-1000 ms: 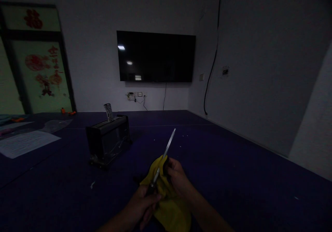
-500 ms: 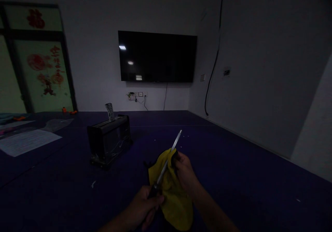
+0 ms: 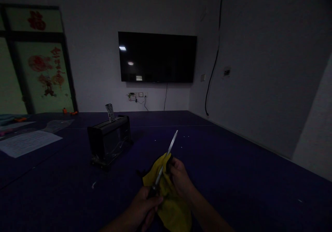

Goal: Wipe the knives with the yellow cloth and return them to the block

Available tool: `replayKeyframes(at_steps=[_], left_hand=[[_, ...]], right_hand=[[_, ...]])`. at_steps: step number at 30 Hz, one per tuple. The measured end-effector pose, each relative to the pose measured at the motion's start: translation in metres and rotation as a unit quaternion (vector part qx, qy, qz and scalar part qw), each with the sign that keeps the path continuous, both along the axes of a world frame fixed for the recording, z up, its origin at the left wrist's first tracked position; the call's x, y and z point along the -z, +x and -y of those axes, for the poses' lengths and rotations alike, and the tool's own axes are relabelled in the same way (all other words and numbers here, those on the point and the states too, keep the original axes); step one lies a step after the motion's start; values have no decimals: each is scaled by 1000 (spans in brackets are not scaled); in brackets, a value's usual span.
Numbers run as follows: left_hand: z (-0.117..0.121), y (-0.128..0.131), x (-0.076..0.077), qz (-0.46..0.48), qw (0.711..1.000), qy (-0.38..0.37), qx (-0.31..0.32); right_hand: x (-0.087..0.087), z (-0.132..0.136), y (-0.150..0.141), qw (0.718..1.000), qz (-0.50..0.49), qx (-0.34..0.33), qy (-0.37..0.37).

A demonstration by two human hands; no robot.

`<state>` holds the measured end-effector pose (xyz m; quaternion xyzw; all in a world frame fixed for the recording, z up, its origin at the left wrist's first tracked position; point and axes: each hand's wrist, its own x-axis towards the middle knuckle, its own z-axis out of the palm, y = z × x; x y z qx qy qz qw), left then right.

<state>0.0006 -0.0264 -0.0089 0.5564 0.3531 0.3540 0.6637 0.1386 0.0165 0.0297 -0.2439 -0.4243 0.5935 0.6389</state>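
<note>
My left hand [image 3: 145, 202] is closed around the dark handle of a screwdriver [image 3: 172, 144], whose long bright metal shaft points up and away to the right. A yellow cloth [image 3: 172, 207] with a dark edge lies behind the shaft and is folded over its middle part. My right hand [image 3: 180, 178] pinches the cloth's upper edge against the shaft. Bare metal shows above and below the fold. The cloth's lower end hangs down between my forearms. Part of the handle is hidden by my left fingers.
A black box-shaped appliance [image 3: 110, 140] stands left of my hands on the dark blue tabletop [image 3: 233, 176], with a patterned piece sticking up from its top. Printed paper [image 3: 28, 142] and a clear plastic bag [image 3: 58, 125] lie at the left. A television [image 3: 158, 57] hangs ahead.
Both hands shifted the screwdriver and cloth up and to the right, then back down and left. The right hand keeps its pinch on the cloth. The appliance has not moved.
</note>
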Motion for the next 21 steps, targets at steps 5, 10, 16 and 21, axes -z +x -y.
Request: replayKeyframes(at_steps=[5, 10, 16, 21], left_hand=[[0, 2, -1, 1, 1000, 3, -2], [-1, 3, -3, -4, 1000, 7, -4], [-4, 5, -2, 3, 1000, 0, 1], [-3, 7, 0, 0, 1000, 9, -6]], right_hand=[[-5, 4, -2, 1000, 3, -10, 23], [-7, 4, -3, 1000, -16, -17, 13], [-10, 0, 3, 1000, -22, -12, -8], [-18, -2, 12, 999, -28, 18, -25]])
